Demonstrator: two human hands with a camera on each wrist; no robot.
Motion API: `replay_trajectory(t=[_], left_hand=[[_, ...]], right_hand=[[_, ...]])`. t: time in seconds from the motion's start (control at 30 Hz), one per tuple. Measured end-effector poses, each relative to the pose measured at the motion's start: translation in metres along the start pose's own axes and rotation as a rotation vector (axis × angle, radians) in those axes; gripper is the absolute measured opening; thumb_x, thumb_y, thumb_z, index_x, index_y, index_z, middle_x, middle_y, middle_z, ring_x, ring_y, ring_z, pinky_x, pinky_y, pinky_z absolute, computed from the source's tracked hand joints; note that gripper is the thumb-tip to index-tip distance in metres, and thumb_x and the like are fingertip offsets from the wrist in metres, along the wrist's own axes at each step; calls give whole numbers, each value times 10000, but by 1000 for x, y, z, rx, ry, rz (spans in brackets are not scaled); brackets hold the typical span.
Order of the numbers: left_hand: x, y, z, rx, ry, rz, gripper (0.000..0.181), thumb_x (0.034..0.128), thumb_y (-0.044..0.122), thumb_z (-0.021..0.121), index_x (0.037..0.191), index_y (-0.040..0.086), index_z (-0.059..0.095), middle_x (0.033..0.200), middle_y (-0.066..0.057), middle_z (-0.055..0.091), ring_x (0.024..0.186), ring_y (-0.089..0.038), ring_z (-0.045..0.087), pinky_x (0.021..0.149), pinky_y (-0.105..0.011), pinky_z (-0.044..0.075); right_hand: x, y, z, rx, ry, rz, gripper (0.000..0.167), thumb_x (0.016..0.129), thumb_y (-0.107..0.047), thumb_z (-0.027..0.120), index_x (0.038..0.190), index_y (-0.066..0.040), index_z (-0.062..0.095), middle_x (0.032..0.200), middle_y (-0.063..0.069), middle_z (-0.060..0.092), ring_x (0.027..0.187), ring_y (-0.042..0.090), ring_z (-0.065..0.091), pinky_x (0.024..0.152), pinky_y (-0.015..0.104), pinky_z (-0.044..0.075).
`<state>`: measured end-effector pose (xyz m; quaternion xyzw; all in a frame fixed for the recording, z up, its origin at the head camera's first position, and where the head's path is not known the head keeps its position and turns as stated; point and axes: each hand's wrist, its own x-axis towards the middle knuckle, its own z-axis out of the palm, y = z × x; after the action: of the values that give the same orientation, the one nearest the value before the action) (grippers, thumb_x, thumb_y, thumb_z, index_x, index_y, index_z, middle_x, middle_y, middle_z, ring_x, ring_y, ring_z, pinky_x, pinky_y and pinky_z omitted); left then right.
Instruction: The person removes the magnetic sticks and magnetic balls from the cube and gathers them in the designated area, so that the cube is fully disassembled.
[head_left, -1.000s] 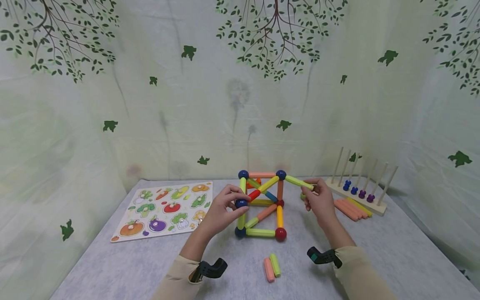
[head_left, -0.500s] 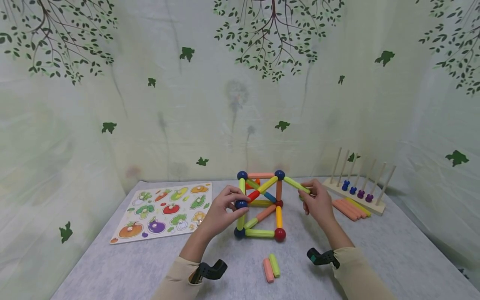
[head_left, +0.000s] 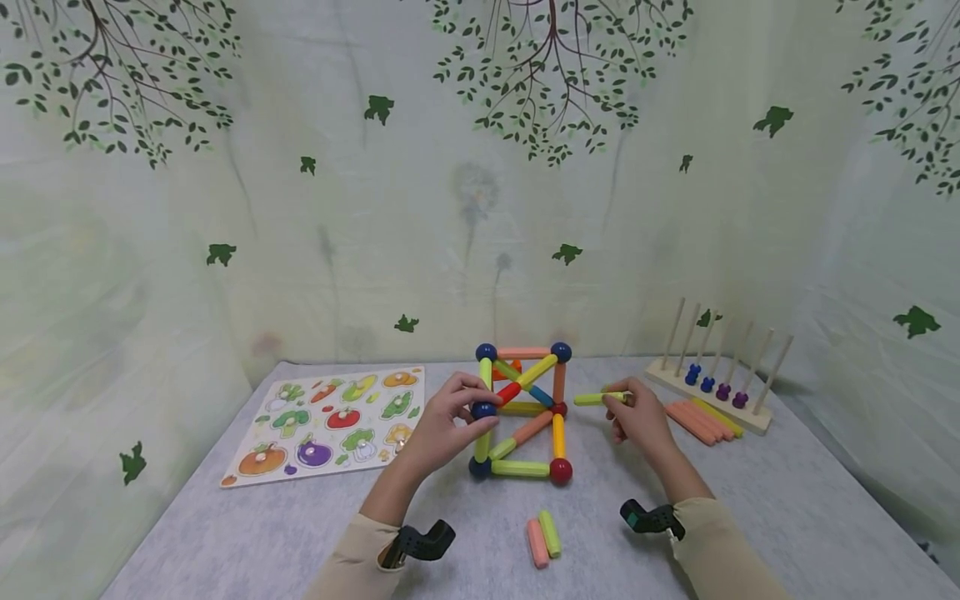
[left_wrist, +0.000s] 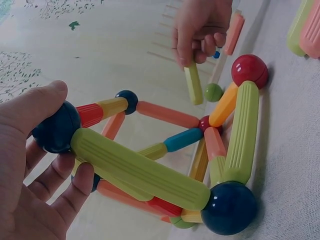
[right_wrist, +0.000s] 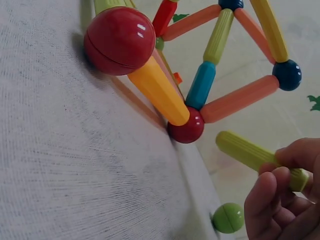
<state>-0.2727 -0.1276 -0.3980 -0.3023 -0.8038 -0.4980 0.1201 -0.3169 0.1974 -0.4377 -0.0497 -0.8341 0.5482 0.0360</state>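
A frame of magnetic sticks and balls (head_left: 521, 468) stands mid-table, with blue balls on top and red and blue ones below. My left hand (head_left: 450, 410) holds the blue ball (left_wrist: 57, 129) at its near upper left corner, thumb and fingers around it. To the right of the frame, my right hand (head_left: 639, 414) pinches a lime green magnetic stick (right_wrist: 245, 149) by one end. The stick's other end points toward the frame, apart from its balls. Below that hand in the right wrist view lies a green ball (right_wrist: 228, 218).
Two loose sticks, one pink (head_left: 537, 543) and one lime (head_left: 550, 534), lie near the front. At the right are several orange sticks (head_left: 692, 422) and a wooden peg stand (head_left: 708, 392) with small beads. A vegetable puzzle board (head_left: 322, 425) lies at the left.
The lime stick has come away from the blue ball at the frame's far upper right corner. My right hand has lowered it to nearly level. The left hand stays on its ball.
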Motion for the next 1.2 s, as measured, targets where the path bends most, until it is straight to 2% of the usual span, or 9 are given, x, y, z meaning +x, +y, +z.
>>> replay_trajectory(t=[0.23,0.4,0.5,0.7,0.9,1.03,1.2], left_hand=[[1,1,1,1,1,-6,220,881,156,768,1097,181,737,1168,-14,563,1012,-155,559,814,-240,551],[0,0,1,-3,2,-6,217,883,160,767,1097,179,738,1168,-17,562,1015,-158,557,811,-231,545],[1,0,1,1,5,2,214,885,159,765,1097,174,740,1165,-17,562,1012,-163,559,804,-227,544],[1,0,2,22,20,13,223,884,173,767,1102,131,741,1156,4,559,1008,-155,555,787,-216,540],[3,0,3,30,34,25,218,878,171,773,1092,138,743,1149,5,563,1003,-155,556,785,-218,540],[3,0,3,29,34,19,213,879,175,773,1089,151,744,1149,3,564,1003,-158,555,789,-217,539],[1,1,3,32,34,1,208,881,176,772,1085,148,744,1140,18,561,1000,-150,554,786,-211,538]], right_hand=[[2,6,6,-23,-90,33,304,1004,-217,554,1264,-60,539,883,123,683,546,181,533,535,269,530],[1,7,9,-15,-101,36,306,1006,-219,554,1267,-59,535,906,128,699,542,180,534,534,273,535],[2,9,12,-30,-116,10,297,1004,-201,565,1264,-60,536,930,126,720,547,170,545,528,277,535],[-3,10,21,-183,-180,-85,286,963,-157,635,1232,-96,557,878,78,709,510,188,563,495,280,508],[-4,8,23,-363,-137,-160,234,931,-161,678,1155,-130,618,872,88,652,545,191,527,515,270,458],[-3,11,23,-424,-136,-150,220,924,-155,673,1139,-135,629,821,81,611,531,176,508,497,264,430],[-2,12,18,-409,-155,-112,245,930,-166,646,1172,-134,621,805,75,590,506,177,507,486,264,432]])
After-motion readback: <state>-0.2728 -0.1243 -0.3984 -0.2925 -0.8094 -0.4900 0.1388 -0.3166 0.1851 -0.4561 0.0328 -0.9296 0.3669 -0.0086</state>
